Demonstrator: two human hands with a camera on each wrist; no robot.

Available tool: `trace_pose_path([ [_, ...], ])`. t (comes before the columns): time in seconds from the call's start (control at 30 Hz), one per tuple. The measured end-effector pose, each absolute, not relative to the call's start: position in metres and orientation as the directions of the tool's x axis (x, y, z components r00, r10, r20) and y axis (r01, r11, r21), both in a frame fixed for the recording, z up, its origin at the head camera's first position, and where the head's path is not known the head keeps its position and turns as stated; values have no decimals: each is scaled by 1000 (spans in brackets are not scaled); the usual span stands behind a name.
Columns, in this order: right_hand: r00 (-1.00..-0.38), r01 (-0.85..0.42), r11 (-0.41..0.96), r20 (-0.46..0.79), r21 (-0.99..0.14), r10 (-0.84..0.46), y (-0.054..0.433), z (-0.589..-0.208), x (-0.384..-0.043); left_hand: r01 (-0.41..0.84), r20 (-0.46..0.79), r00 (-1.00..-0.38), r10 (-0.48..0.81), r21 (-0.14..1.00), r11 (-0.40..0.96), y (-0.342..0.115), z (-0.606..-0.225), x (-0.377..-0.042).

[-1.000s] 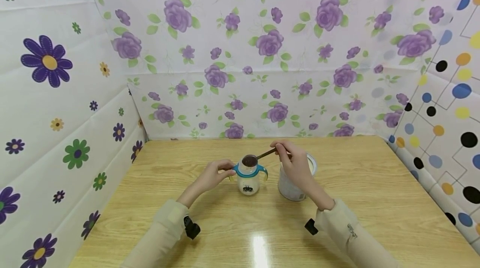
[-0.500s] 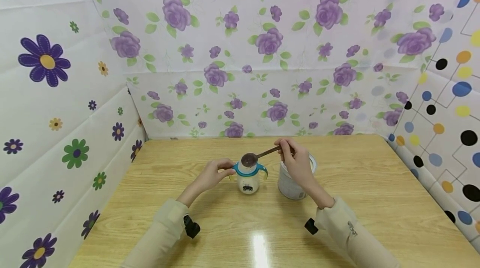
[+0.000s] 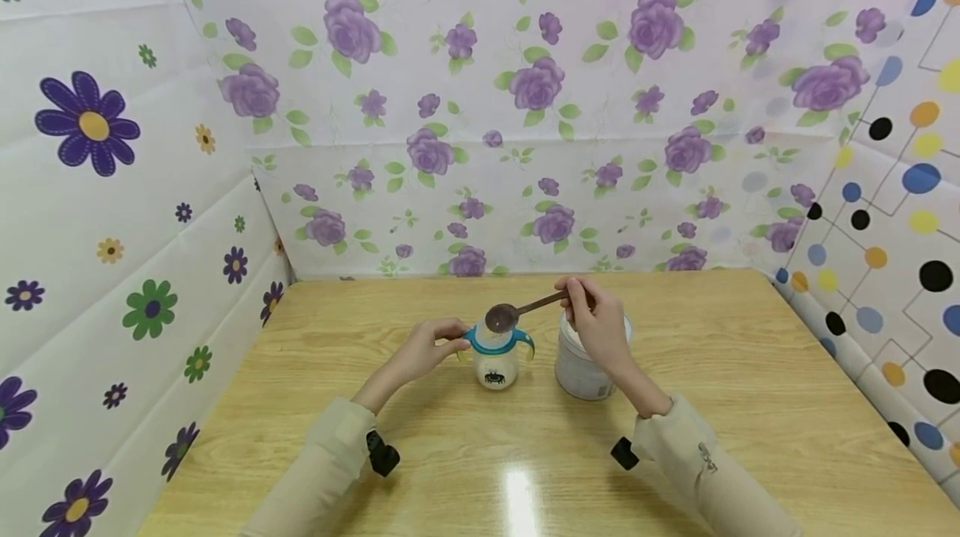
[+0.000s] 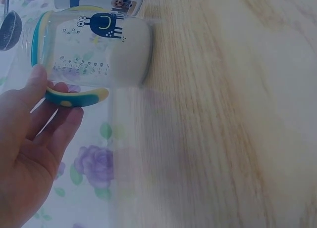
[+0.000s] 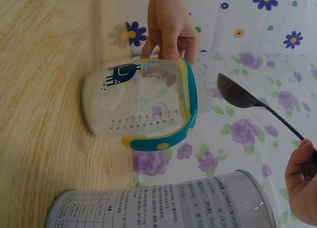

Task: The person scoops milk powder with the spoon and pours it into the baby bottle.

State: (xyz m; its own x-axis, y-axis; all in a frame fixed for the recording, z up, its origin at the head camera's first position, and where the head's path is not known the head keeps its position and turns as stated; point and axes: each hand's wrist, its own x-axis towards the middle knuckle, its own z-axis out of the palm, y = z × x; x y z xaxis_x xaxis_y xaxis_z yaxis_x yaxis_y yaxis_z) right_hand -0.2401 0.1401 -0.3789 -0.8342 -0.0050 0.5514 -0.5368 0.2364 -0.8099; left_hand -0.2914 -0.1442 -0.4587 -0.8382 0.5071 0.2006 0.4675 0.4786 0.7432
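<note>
A clear baby bottle point(image 3: 496, 368) with a blue-and-yellow two-handled collar stands upright on the table, its mouth uncovered. White powder or liquid fills its bottom part point(image 4: 130, 55). My left hand point(image 3: 426, 350) holds the near-left handle point(image 4: 74, 98) between thumb and fingers. With thumb and fingertips my right hand point(image 3: 598, 327) pinches the end of a dark brown long-handled spoon point(image 3: 502, 318). The spoon's deep bowl point(image 5: 237, 92) is just above the bottle's mouth and apart from it in the right wrist view. Faint whitish residue shows in the bowl.
A pale printed can point(image 5: 163, 203) stands right of the bottle, partly hidden behind my right hand in the head view. The wooden table point(image 3: 450, 470) meets a floral cloth wall point(image 3: 480, 212) at the back. Patterned cloths also hang on both sides.
The spoon's bowl has risen slightly from the bottle's mouth and shifted a little right. My right hand has moved slightly right with it. The left hand and bottle look still.
</note>
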Motion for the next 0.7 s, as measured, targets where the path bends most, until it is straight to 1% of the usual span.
trace_pose_path([
  [0.23, -865, -484, 192, 500, -854, 41, 147, -382, -246, 466, 189, -837, 513, 738, 488, -144, -459, -292],
  [0.37, -874, -469, 177, 483, -865, 44, 150, -382, -248, 464, 180, -834, 521, 739, 489, -144, -458, -293],
  [0.7, -869, -481, 166, 493, -861, 43, 159, -381, -247, 468, 184, -831, 525, 743, 479, -142, -452, -288],
])
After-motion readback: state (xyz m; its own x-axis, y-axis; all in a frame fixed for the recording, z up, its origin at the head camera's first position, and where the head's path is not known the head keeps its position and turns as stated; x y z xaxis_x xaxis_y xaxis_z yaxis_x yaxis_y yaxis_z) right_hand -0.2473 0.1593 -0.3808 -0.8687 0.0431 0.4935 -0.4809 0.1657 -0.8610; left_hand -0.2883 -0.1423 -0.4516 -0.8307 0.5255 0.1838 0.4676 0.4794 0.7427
